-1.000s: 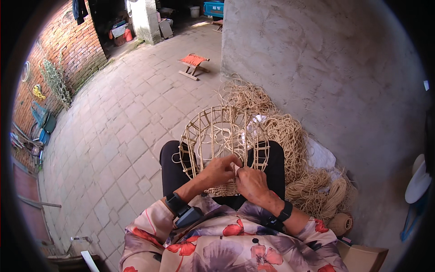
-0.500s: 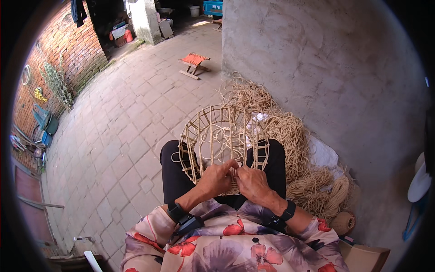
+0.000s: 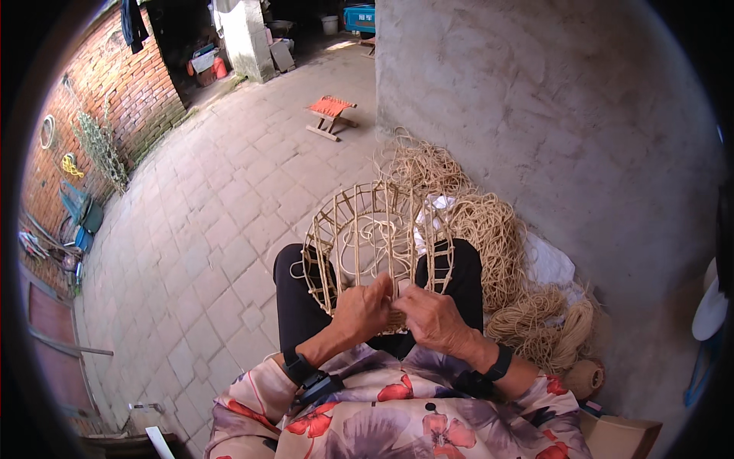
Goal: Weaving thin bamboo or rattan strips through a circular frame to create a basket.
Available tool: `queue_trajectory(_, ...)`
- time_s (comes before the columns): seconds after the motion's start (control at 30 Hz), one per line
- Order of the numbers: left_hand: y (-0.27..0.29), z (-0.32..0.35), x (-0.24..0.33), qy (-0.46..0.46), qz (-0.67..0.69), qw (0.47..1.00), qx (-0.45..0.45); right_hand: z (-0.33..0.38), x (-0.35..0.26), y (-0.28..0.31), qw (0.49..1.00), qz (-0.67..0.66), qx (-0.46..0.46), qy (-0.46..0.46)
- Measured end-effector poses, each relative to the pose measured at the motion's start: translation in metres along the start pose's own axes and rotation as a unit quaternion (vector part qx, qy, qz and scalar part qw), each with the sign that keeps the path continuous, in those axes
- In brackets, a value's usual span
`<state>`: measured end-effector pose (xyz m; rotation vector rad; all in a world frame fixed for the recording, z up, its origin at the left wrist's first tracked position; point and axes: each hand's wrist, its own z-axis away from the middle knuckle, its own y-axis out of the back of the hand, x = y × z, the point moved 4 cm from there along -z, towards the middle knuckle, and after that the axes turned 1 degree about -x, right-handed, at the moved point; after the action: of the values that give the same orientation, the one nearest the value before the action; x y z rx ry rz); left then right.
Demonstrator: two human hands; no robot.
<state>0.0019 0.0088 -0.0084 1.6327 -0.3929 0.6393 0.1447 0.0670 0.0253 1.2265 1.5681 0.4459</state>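
Observation:
An oval basket frame (image 3: 321, 222) of pale cord wound over thin bars rests across my thighs, tilted up away from me. At its near edge, my left hand (image 3: 363, 308) is closed with thumb and forefinger pinched together. Right beside it my right hand (image 3: 430, 312) is closed as well, its fingertips nearly meeting the left ones. What the fingertips pinch is hidden, though they sit at the woven strands of the near edge. A loose length of cord (image 3: 375, 233) hangs in loops, seen through the frame's open middle.
Large tangled heaps of tan cord (image 3: 485, 229) lie along the grey wall (image 3: 535, 92) at my right, partly over white sheeting (image 3: 547, 260). A cord ball (image 3: 583, 379) and a cardboard box (image 3: 619, 434) are nearer. A folding stool (image 3: 330, 109) with an orange seat stands ahead on the paving.
My right hand has shifted slightly, its fingers turning at the near edge. My left hand keeps its pinch there. The whole view has tipped a little, and the basket frame stays on my lap.

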Motion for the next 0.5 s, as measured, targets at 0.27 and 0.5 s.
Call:
queue_trajectory(0.27, -0.003, 0.019, -0.001, -0.014, 0.088, 0.994, 0.065, -0.002, -0.001, -0.010, 0.999, 0.016, -0.034, 0.032)
queue_trajectory(0.5, -0.006, 0.028, -0.006, -0.102, 0.096, 0.983, 0.115, 0.003, 0.002, -0.019, 0.999, 0.021, -0.040, 0.008)
